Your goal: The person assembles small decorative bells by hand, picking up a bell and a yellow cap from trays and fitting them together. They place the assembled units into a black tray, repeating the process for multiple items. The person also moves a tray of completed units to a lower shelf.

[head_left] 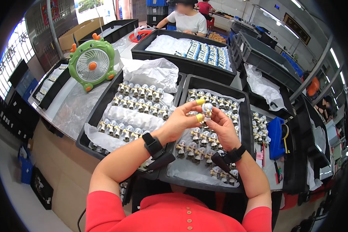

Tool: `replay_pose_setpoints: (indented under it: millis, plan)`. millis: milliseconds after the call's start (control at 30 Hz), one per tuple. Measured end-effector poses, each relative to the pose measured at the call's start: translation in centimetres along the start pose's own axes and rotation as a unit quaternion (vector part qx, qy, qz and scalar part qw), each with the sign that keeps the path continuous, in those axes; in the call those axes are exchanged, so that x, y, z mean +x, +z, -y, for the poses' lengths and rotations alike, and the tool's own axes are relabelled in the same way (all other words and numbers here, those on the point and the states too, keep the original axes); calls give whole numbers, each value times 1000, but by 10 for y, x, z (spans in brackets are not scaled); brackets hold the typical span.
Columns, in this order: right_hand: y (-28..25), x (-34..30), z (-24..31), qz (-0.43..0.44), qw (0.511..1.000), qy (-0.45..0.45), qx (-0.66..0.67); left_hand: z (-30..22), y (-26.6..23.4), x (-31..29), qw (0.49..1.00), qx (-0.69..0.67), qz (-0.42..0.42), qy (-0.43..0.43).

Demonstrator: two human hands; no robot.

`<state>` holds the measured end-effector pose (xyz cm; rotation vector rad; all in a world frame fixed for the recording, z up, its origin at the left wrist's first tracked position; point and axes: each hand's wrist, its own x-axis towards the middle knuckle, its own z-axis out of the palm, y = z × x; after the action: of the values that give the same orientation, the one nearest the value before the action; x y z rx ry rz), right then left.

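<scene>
A small figurine point(207, 110) with a white-and-grey head is held upright above the right-hand tray. My right hand point(225, 128) grips it from the right, thumb and fingers closed round its lower part. From the other side comes my left hand point(180, 121), with yellow covers on thumb and index fingertips. Those two tips meet the figurine's left side near its head and base. Below my hands, rows of similar figurines point(197, 151) stand on white paper in a black tray point(189, 178). Each wrist wears a black strap.
Another black tray point(83, 135) of figurines stands at left, with crumpled paper point(150, 75) at its far end. Beyond lies a tray point(143, 53) of blue-and-white items, near a seated person point(187, 22). A green fan point(92, 63) stands far left; a blue holder point(275, 138) and pens are right.
</scene>
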<state>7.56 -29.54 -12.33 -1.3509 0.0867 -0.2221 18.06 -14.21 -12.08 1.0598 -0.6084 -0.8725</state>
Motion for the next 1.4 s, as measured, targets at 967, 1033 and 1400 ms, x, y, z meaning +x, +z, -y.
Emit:
replay_pose_setpoints:
  millis: [967,1033,1400]
  plan:
    - [-19,-2,14,-38,994,-90,58,-163,118,-183,822,-50,383,419]
    - [-19,-3,15,-40,993,-97,52,-159,110,-183,791,-49,408,452]
    - [-11,-6,21,-31,993,-114,5,-110,70,-126,896,52,-50,437]
